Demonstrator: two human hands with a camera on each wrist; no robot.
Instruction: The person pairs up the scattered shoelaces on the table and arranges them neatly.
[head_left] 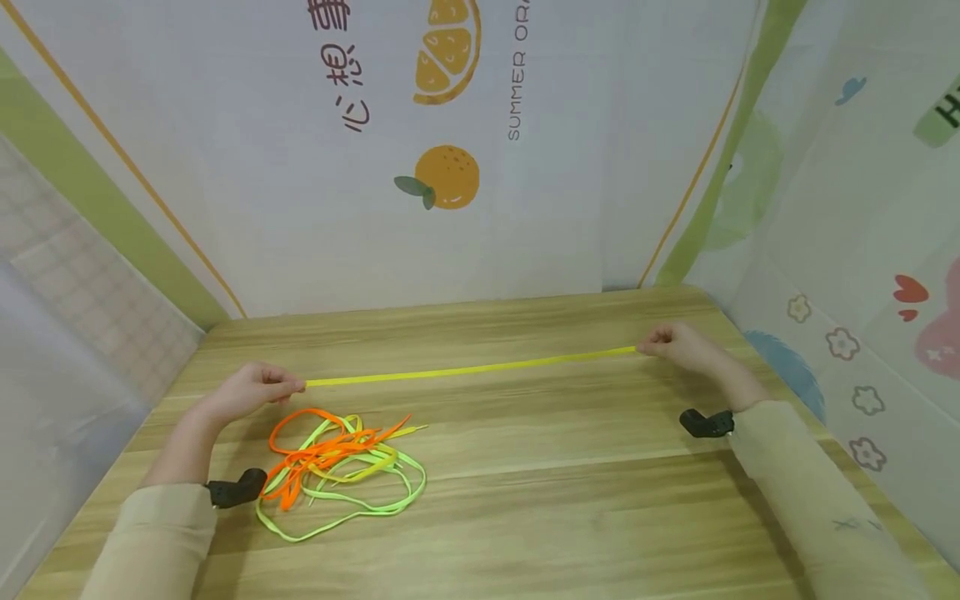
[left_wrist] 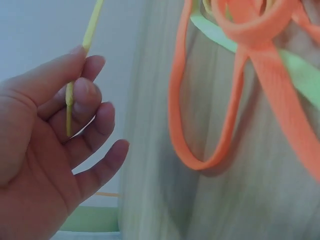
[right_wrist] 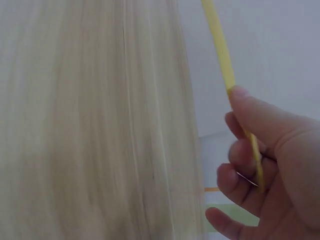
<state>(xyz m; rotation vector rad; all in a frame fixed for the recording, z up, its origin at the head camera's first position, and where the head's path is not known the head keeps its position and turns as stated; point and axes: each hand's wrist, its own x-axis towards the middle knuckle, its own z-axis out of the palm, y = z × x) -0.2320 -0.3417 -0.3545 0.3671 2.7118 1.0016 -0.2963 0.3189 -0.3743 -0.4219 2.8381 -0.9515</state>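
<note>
Yellow lace (head_left: 470, 369): drawn straight on far side of lace tangle (head_left: 333, 454), long axis left to right, reaching well past tangle's right edge; left hand (head_left: 253, 392) pinches one end, just beyond tangle; right hand (head_left: 682, 344) pinches other end, well apart from tangle; left hand nearer

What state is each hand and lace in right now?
Left hand: pinching one end of the held yellow lace
Right hand: pinching its other end
Held yellow lace: straight between the hands
Orange lacing: loosely looped, in the pile
Green lacing: loosely looped, same pile
Pile's yellow lacing: looped, partly covered
</note>
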